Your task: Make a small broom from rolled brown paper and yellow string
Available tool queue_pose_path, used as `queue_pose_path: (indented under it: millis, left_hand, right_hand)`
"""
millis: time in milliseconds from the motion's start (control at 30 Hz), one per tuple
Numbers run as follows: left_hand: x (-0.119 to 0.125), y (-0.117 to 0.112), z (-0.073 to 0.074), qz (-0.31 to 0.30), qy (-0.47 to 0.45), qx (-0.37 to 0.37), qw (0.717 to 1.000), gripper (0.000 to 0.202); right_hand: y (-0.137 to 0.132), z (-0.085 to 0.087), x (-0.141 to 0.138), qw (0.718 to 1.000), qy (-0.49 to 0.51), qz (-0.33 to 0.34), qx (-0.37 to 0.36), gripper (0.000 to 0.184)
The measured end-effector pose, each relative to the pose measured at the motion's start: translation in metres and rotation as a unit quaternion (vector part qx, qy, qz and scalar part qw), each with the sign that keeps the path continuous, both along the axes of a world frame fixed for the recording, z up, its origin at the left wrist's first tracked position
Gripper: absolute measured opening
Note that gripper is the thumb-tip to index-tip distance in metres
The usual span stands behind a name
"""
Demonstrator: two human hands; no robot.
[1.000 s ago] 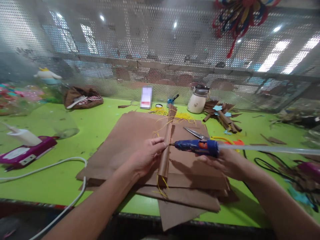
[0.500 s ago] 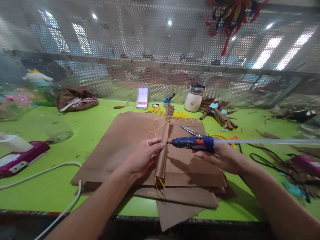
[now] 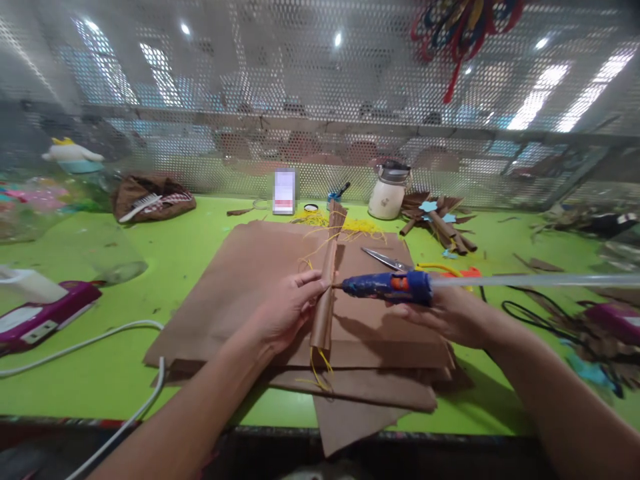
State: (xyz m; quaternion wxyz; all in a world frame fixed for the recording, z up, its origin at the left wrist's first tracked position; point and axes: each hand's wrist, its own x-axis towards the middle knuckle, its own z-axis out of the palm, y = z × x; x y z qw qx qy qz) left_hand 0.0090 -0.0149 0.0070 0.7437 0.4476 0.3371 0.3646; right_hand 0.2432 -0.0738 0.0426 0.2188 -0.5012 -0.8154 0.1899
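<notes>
My left hand (image 3: 285,310) grips a long roll of brown paper (image 3: 329,273) at its middle, with yellow strands sticking out of both ends. My right hand (image 3: 450,313) holds a blue hot glue gun (image 3: 387,287) sideways, its nozzle touching the roll's right edge beside my left fingertips. A clear glue stick (image 3: 530,281) juts out of the gun's back to the right. The roll lies over a stack of brown paper sheets (image 3: 250,293) on the green table (image 3: 180,253).
Scissors (image 3: 385,260) lie just behind the gun. A white jar (image 3: 387,191), a small blue pot (image 3: 334,198) and finished brown rolls (image 3: 443,223) stand further back. A white cable (image 3: 100,340) and a pink device (image 3: 45,313) lie at left. Black cord (image 3: 530,317) lies at right.
The view has drifted slightly. Both hands hold the same grip, with the gun's nozzle staying against the roll's edge.
</notes>
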Motion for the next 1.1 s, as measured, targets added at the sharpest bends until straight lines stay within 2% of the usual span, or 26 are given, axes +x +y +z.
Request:
queue_pose_path:
  millis: [100,400,600,800,1100]
  left_hand:
    - [0.000,0.001,0.002,0.006,0.002,-0.002,1.000,0.024]
    - [0.002,-0.001,0.008,0.007,0.010,-0.026,1.000,0.029]
    - [0.002,0.000,0.005,0.020,0.004,-0.018,1.000,0.028]
    - [0.003,0.001,0.002,0.033,0.003,-0.006,0.999,0.020]
    - [0.003,0.001,0.003,0.029,-0.002,-0.020,0.999,0.021]
  right_hand:
    - [-0.004,0.003,0.000,0.999,-0.010,0.026,-0.035,0.034]
    - [-0.008,0.000,0.004,0.997,-0.012,0.011,-0.074,0.033]
    - [-0.008,0.003,0.003,0.994,-0.005,0.048,-0.098,0.037]
    - [-0.009,0.001,0.005,0.990,-0.013,0.054,-0.130,0.036]
    - [-0.001,-0.009,0.007,0.995,0.065,0.027,-0.073,0.039]
